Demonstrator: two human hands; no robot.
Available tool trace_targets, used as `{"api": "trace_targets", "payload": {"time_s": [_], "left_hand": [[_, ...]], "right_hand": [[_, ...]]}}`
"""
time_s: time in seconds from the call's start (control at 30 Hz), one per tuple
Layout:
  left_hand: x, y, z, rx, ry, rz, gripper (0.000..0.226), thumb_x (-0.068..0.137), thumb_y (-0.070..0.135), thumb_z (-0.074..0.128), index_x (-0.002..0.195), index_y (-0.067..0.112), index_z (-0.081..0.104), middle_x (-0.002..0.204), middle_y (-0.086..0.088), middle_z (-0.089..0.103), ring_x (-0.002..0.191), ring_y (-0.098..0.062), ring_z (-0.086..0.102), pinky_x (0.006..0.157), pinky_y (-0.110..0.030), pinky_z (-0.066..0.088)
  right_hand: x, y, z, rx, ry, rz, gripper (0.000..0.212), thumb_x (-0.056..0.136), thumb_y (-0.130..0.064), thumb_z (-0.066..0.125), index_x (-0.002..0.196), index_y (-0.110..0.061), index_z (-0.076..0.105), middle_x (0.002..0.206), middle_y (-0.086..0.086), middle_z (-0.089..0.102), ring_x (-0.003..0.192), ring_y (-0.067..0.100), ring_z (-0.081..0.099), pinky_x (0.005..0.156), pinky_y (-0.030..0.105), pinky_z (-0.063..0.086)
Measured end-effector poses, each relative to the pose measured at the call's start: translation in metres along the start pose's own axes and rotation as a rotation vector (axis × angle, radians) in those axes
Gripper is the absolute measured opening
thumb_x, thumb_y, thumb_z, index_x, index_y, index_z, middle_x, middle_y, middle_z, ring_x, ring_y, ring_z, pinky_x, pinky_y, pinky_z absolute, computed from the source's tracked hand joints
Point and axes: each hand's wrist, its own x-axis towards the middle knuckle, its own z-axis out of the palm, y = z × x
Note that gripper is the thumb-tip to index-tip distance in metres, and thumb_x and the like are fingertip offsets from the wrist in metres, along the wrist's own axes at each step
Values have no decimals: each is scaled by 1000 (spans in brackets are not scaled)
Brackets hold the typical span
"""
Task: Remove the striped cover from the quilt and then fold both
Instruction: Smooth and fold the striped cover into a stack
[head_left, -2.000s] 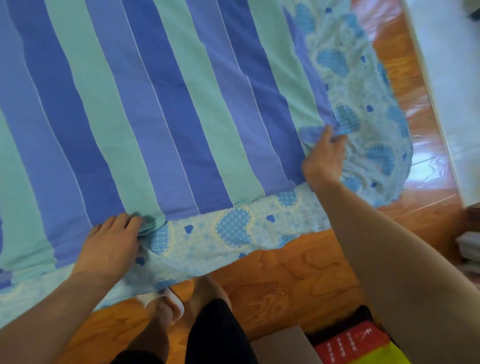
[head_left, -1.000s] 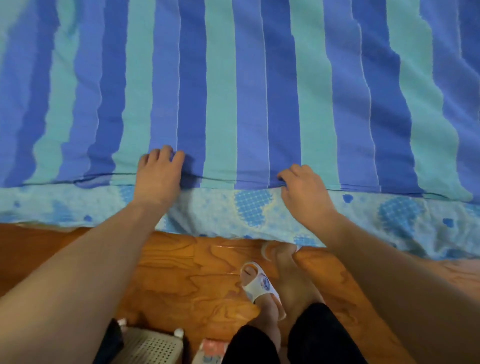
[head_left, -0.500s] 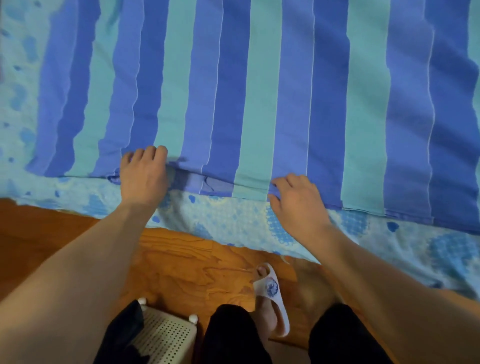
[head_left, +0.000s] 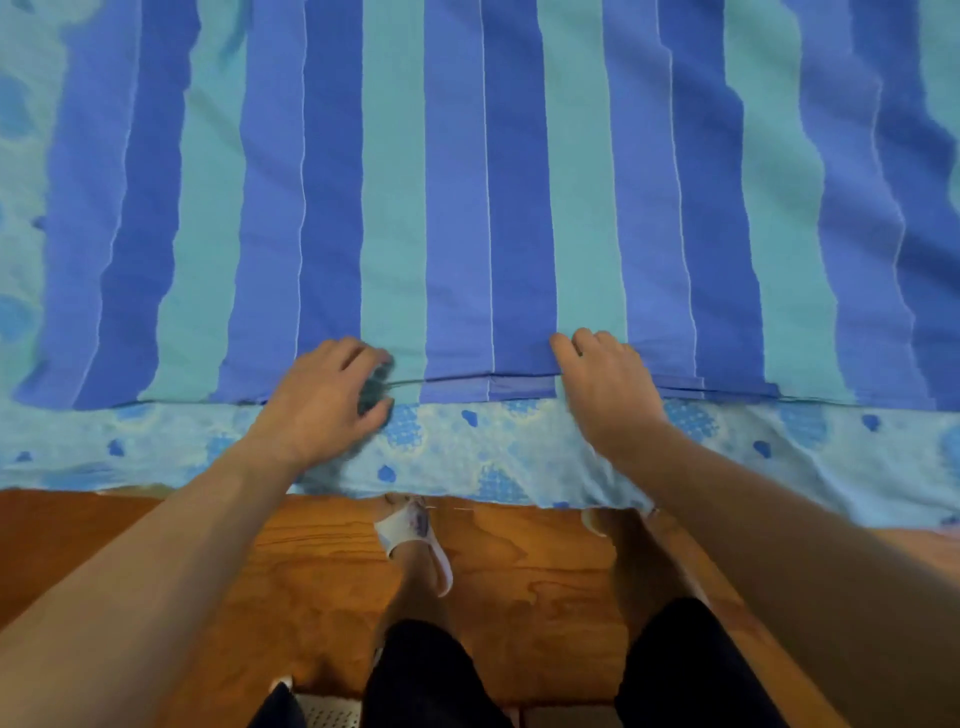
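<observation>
1. The striped cover (head_left: 467, 182) lies spread flat over most of the view, its blue and teal bands running from 12 o'clock toward 6 o'clock, its near hem a straight line across the middle of the picture.
2. Below that hem, a pale blue patterned sheet (head_left: 498, 457) with darker blue hearts and dots shows as a band; it also shows along the 9 o'clock side. I cannot tell whether this is the quilt.
3. The left hand (head_left: 322, 400) reaches in from 7 o'clock, forearm straight, palm down, at the hem. Its fingers (head_left: 358, 353) are curled and a bunch of teal fabric sits between them and the thumb, so it grips the cover's edge; the hand is somewhat blurred.
4. The right hand (head_left: 608, 384) comes in from 5 o'clock, palm down, wrist over the patterned sheet. Its fingers (head_left: 587, 340) are bent over the hem on a teal stripe; whether they pinch cloth or only press on it I cannot tell.
5. The two hands are apart, with a dark blue and a lighter blue stripe between them.
6. At 6 o'clock are the person's legs in dark shorts, a white slipper (head_left: 415, 540) on one foot, standing on a reddish wooden floor (head_left: 519, 582).
</observation>
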Motion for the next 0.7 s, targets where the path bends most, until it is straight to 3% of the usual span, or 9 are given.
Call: {"api": "trace_targets", "payload": {"time_s": [0.23, 0.37, 0.47, 0.57, 0.7], "left_hand": [[0, -22, -9, 125, -3, 123, 42, 70, 4, 66, 109, 15, 54, 95, -9, 54, 84, -35, 56, 61, -39, 38], [-20, -47, -12, 27, 77, 192, 21, 69, 1, 63, 88, 11, 60, 78, -10, 56, 72, -34, 55, 54, -39, 39], [-36, -55, -9, -171, 173, -5, 17, 84, 5, 53, 92, 13, 66, 88, -7, 65, 85, -33, 60, 67, -40, 48], [-31, -53, -5, -319, 171, -232, 18, 90, 5, 53, 101, 12, 65, 101, -9, 68, 96, -33, 60, 78, -41, 47], [-22, -52, 1, -215, -5, -154, 16, 89, 9, 52, 95, 13, 66, 97, -8, 63, 99, -34, 56, 76, -42, 47]], "right_hand": [[-19, -3, -7, 24, 14, 133, 28, 62, 8, 68, 80, -10, 57, 68, 11, 53, 67, 35, 51, 56, 39, 42], [-28, -8, -3, 45, 31, 167, 39, 66, 6, 63, 103, -8, 63, 96, 14, 55, 85, 36, 49, 65, 42, 43], [-26, -11, 1, 21, 31, 144, 46, 71, 1, 65, 116, -8, 58, 99, 14, 55, 86, 38, 50, 66, 42, 41], [-24, -3, 1, -20, 23, 195, 37, 71, 3, 67, 106, -6, 59, 89, 15, 56, 80, 37, 52, 62, 40, 39], [-29, 9, -3, -58, -17, 194, 26, 71, 10, 63, 91, -6, 59, 78, 12, 53, 72, 33, 49, 57, 35, 34]]}}
